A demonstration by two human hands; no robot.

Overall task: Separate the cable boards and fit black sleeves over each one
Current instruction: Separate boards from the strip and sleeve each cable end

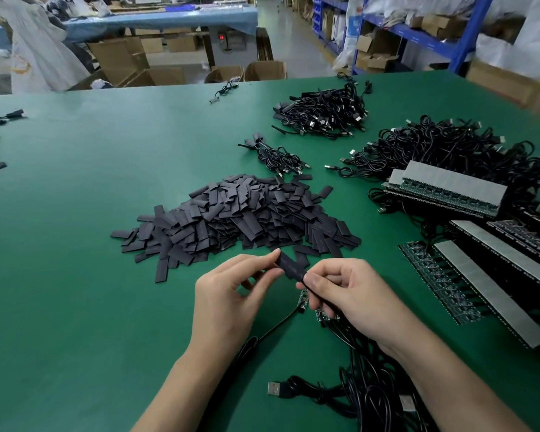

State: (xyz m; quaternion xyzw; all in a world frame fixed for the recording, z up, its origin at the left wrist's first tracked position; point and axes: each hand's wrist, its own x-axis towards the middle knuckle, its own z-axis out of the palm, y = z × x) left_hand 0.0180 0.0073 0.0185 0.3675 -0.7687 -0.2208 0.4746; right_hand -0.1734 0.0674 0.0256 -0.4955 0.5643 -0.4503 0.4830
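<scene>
Head view: we pinch one flat black sleeve (289, 266) above the green table (91, 213); its long axis slants far-left to near-right; left hand (231, 294) grips the far end, right hand (346, 291) the near end; small green cable boards (303, 299) lie beneath; a heap of black sleeves (240, 213) sits just behind.

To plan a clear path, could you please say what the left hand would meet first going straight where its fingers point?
Probably the near edge of the sleeve pile, just beyond the black sleeve the left hand pinches; depth is unclear.
</scene>
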